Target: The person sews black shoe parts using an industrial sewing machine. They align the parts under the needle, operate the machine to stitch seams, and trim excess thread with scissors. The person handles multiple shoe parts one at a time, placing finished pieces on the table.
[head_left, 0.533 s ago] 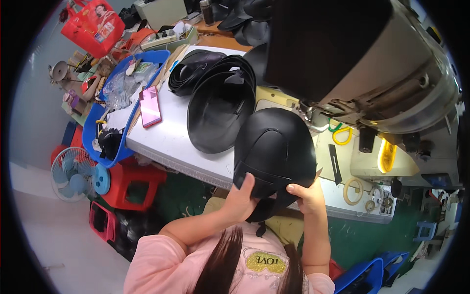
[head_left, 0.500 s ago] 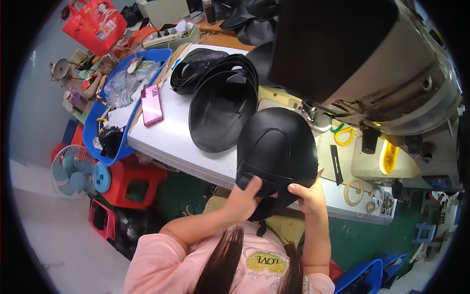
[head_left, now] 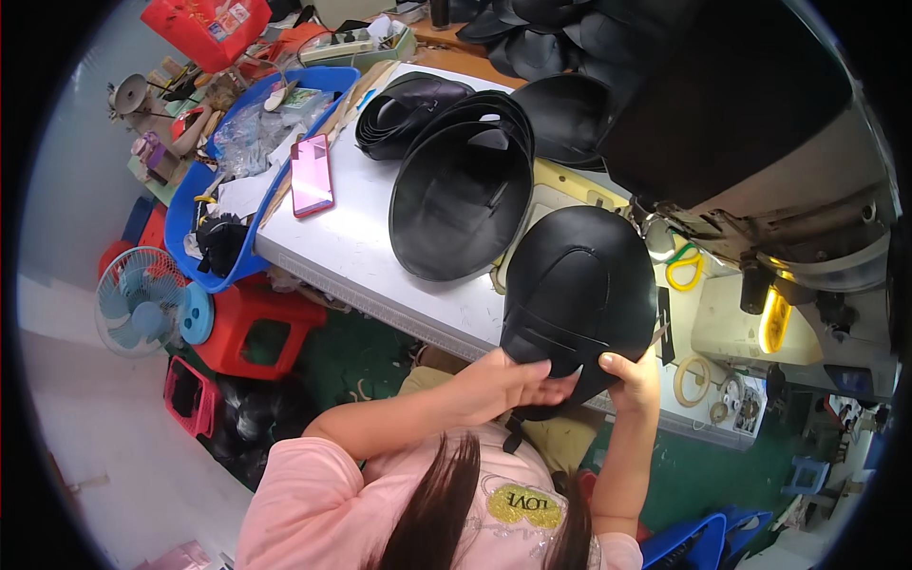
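A rounded black leather-look piece [head_left: 579,275] with a curved seam and a crosswise slit or band is held up over the table's front edge. My right hand [head_left: 632,380] grips its lower right edge, thumb on the front and the other fingers mostly hidden behind. Across its lower left part lies my left hand [head_left: 503,385], fingers stretched out and slightly blurred. A black strap-like end [head_left: 513,439] hangs below. To the left, similar black cupped pieces [head_left: 456,209] are nested together on the white table [head_left: 332,256].
A sewing machine [head_left: 750,180] stands close on the right, its lamp lit. Yellow-handled scissors [head_left: 684,274] and a tape roll [head_left: 691,382] lie near it. A pink-screened phone [head_left: 312,176] and blue basket [head_left: 180,228] are left. A fan [head_left: 142,302] stands beside a red stool [head_left: 256,332].
My left hand has let go of the lower left corner and moved right across the piece's lower part, fingers extended. The whole scene has shifted slightly in view; the right hand keeps its grip.
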